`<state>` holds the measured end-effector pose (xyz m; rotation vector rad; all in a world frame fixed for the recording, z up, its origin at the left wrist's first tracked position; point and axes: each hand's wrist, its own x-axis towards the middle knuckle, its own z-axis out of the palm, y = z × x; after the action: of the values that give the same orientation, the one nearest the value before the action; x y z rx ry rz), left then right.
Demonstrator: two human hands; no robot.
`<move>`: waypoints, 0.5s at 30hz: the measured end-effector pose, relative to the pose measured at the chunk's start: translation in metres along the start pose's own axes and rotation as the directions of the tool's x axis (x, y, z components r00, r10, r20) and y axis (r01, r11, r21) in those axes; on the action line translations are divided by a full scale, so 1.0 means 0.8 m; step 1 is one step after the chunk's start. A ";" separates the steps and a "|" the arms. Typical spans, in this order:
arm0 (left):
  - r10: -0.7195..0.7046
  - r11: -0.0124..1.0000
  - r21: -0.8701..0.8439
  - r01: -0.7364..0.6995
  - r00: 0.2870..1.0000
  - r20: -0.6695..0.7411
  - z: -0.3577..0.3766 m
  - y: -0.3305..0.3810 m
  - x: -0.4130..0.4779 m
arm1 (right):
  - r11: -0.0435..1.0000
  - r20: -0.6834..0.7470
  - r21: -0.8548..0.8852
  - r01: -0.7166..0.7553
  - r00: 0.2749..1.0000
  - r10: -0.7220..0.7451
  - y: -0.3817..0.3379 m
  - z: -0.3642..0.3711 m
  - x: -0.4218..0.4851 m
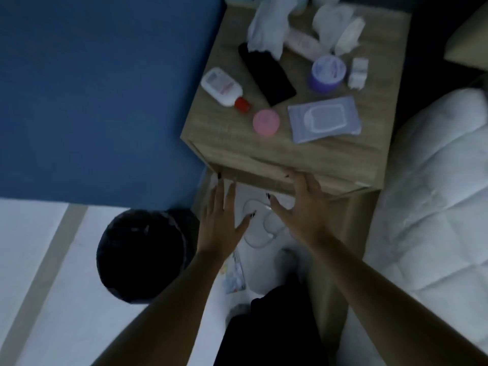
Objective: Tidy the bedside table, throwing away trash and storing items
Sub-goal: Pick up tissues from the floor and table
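On worktop (330,151): tissues (266,27), phone (266,75), wipes pack (324,118) not yet cleared; task looks barely begun. Left hand (219,217), right hand (301,207) flat-fingered, empty, at drawer front (258,178); bin (142,254) nearby.

On one bedside table (330,154) we count one white bottle (220,87), one black phone (266,75), one pink pot (266,122), one purple jar (327,72), one wipes pack (324,118), one small white box (357,72) and one pale tube (303,43). We make out at least two clumps of tissue (265,27), too blurred to count surely. Beside the table we count one bin (142,254).
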<state>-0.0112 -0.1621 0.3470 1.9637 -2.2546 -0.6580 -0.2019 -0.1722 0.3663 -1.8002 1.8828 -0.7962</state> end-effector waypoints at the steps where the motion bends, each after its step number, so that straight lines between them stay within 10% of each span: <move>1: -0.017 0.999 0.031 0.015 0.999 0.041 0.015 -0.011 -0.020 | 0.999 0.088 0.004 -0.049 0.995 0.049 0.008 0.014 -0.023; 8: -0.325 0.930 -0.055 0.363 0.885 0.334 0.168 -0.088 -0.086 | 0.923 0.484 -0.204 -0.326 0.786 0.385 0.116 0.134 -0.150; 15: -0.718 0.570 -0.098 0.815 0.553 0.423 0.370 -0.148 -0.086 | 0.908 0.566 -0.338 -0.247 0.718 0.405 0.230 0.299 -0.196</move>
<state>0.0114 -0.0275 0.0505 2.8066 -1.1150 -1.4019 -0.1732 -0.0450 0.0518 -1.5109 1.7856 0.1759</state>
